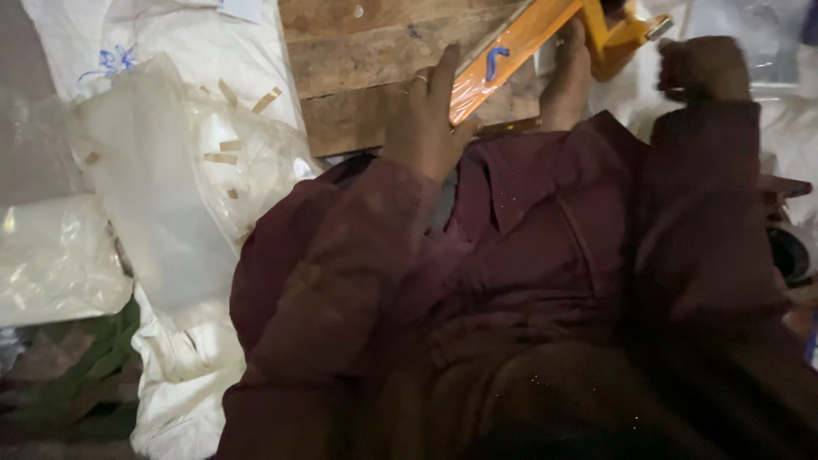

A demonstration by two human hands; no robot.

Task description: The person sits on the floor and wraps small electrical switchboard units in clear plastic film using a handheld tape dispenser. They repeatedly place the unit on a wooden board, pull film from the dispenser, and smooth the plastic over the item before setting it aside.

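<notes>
My left hand point(423, 115), a ring on one finger, lies along a long orange bar point(511, 44) wrapped in clear plastic, with the thumb under the bar's edge. The bar runs diagonally across a wooden board point(358, 60) to an orange bracket point(626, 34) at the top right. My right hand point(703, 70) is blurred and curled into a fist above the maroon sleeve, apart from the bar; nothing shows in it. A bare foot point(567, 81) rests against the bar between the two hands. My maroon shirt point(528, 281) fills the lower frame.
Crumpled clear plastic bags point(170, 179) with strips of brown tape lie on the left. White cloth sacks point(183, 375) spread under and around them. A dark round object point(792, 251) sits at the right edge.
</notes>
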